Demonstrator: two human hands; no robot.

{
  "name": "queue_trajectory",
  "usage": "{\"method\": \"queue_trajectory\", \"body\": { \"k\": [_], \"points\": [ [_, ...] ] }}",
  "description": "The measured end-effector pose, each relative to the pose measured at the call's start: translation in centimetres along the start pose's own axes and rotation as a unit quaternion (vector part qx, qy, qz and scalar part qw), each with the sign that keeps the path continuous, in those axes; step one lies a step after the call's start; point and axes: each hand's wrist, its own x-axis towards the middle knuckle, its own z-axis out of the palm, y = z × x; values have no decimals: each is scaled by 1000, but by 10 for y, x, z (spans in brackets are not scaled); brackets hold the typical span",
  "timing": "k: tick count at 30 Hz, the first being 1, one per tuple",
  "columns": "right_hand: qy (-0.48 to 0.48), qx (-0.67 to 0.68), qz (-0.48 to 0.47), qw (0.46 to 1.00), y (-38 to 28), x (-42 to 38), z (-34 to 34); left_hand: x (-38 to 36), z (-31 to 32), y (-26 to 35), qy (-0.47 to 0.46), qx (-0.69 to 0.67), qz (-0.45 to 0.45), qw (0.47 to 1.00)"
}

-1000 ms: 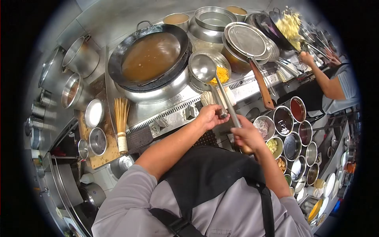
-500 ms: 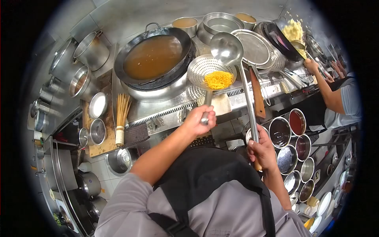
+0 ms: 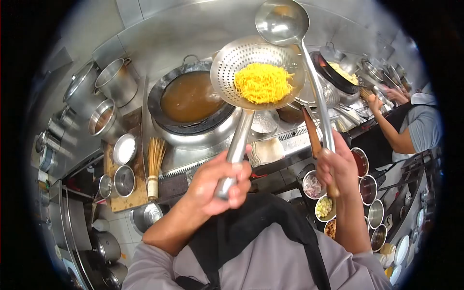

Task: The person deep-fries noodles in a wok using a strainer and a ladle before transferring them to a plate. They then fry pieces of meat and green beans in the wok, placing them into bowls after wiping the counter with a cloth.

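My left hand point(image 3: 220, 183) is wrapped round the metal handle of a perforated strainer point(image 3: 226, 72), raised toward the camera. A clump of yellow noodles point(image 3: 263, 83) lies in the strainer's bowl. My right hand point(image 3: 340, 166) grips the long handle of a ladle point(image 3: 282, 21), whose wooden end shows below the fist. The ladle's bowl is up above the strainer's far right edge. Behind and left of the strainer, a black wok point(image 3: 157, 104) holds brown liquid point(image 3: 191, 96).
A bamboo brush point(image 3: 153, 166) and metal bowls point(image 3: 124, 181) stand on the left, by tall pots point(image 3: 117, 82). Ingredient containers point(image 3: 368, 188) line the lower right. A co-worker point(image 3: 411, 130) is at another wok point(image 3: 331, 72) on the right. A cloth point(image 3: 267, 151) lies on the stove edge.
The strainer with the noodles and the ladle have come up and nearer the camera. The view has shifted slightly. The food above the co-worker's wok has dropped back into it.
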Motion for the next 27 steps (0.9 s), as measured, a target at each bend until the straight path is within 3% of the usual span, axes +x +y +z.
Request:
{"method": "queue_trajectory", "body": {
  "k": [2, 4, 5, 8, 10, 12, 13, 16, 20, 22, 27],
  "points": [
    [10, -1, -20, 1000, 9, 3, 19, 14, -36, 6, 40, 2, -13, 999],
    [9, 0, -40, 999, 11, 4, 38, 18, -50, 17, 82, -153, -124, 977],
    [1, 5, -50, 999, 11, -8, 42, 12, -57, 20, 85, -161, -132, 974],
    [-12, 34, -46, 998, 13, -37, 49, -11, -54, 31, 86, -78, -119, 986],
    [-74, 182, -17, 980, 20, -41, 51, -23, -41, 41, 71, -46, -117, 990],
    [44, 49, 28, 997, 30, -24, 59, -32, -37, 45, 21, 2, -83, 996],
    [52, 56, 14, 997, 38, -18, 64, -22, -48, 47, 40, -12, -87, 995],
    [38, 69, -6, 997, 44, -37, 74, -3, -75, 46, 97, -81, -134, 983],
    [-21, 141, 5, 990, 46, -51, 56, -18, -64, 52, 61, -85, -142, 984],
    [57, 17, 48, 997, 49, -23, 54, -22, -58, 47, 5, -59, -107, 992],
    [101, -194, 37, 975, 42, -29, 52, 2, -83, 37, 74, -131, -161, 975]
  ]
}}
